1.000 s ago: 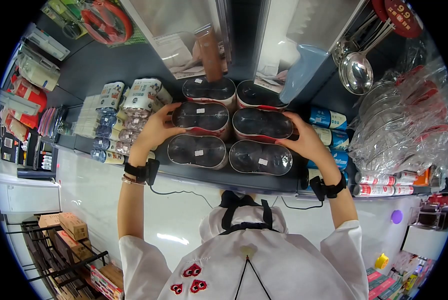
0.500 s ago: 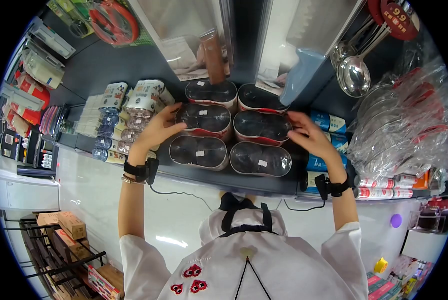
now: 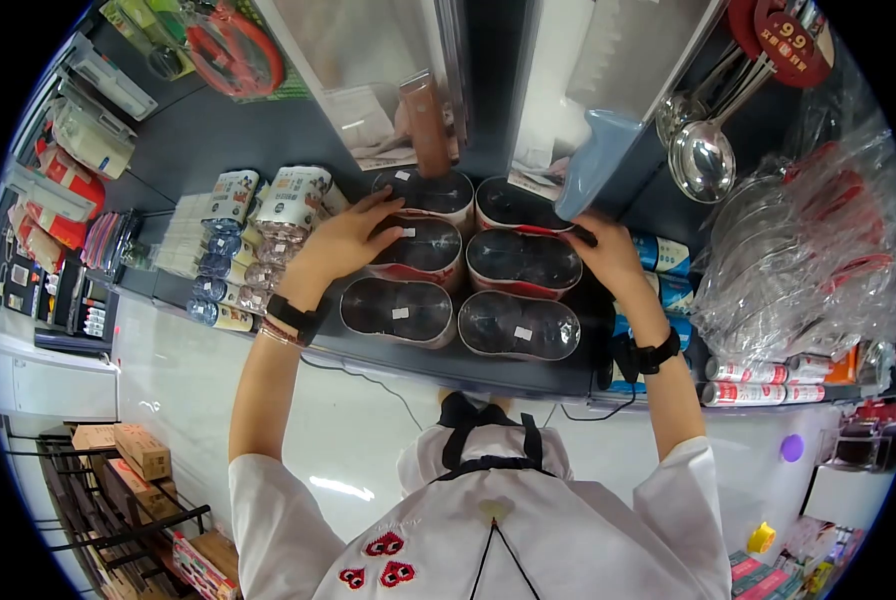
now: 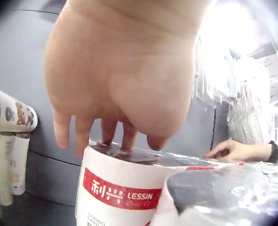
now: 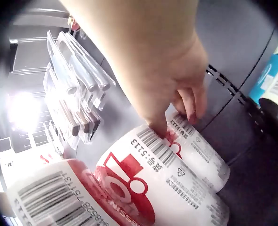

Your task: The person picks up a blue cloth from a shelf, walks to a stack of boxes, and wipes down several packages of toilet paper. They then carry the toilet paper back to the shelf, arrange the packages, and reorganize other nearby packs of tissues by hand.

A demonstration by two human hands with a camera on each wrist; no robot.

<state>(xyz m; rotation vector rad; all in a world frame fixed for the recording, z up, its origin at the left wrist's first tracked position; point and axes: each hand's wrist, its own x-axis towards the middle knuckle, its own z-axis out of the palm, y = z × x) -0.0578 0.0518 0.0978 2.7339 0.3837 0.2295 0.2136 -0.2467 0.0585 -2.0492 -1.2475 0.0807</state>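
Twin-roll packs with dark film-covered tops and white-and-red LESSIN wrappers stand in two columns on the shelf. My left hand (image 3: 343, 240) spans the left ends of the back-left pack (image 3: 438, 193) and the middle-left pack (image 3: 423, 247). Its fingers are extended and the thumb lies over the middle one. My right hand (image 3: 608, 258) is at the right end of the back-right pack (image 5: 197, 153), thumb on the near side and fingers round the far side. Just in front stands the middle-right pack (image 3: 525, 262). The front-left pack (image 3: 393, 308) and front-right pack (image 3: 518, 325) are untouched.
Bottle-like rolls (image 3: 230, 250) stack on the left, blue-and-white packs (image 3: 673, 290) on the right. Film-wrapped strainers (image 3: 798, 250) fill the far right. Above the back packs hang a brown-handled item (image 3: 426, 125) and a blue-handled one (image 3: 593, 160). The shelf's front edge (image 3: 418, 375) faces the person.
My left hand has moved back and rightward from the middle-left pack's end, over the pack. My right hand has let go of the middle-right pack and moved back to the back-right one.
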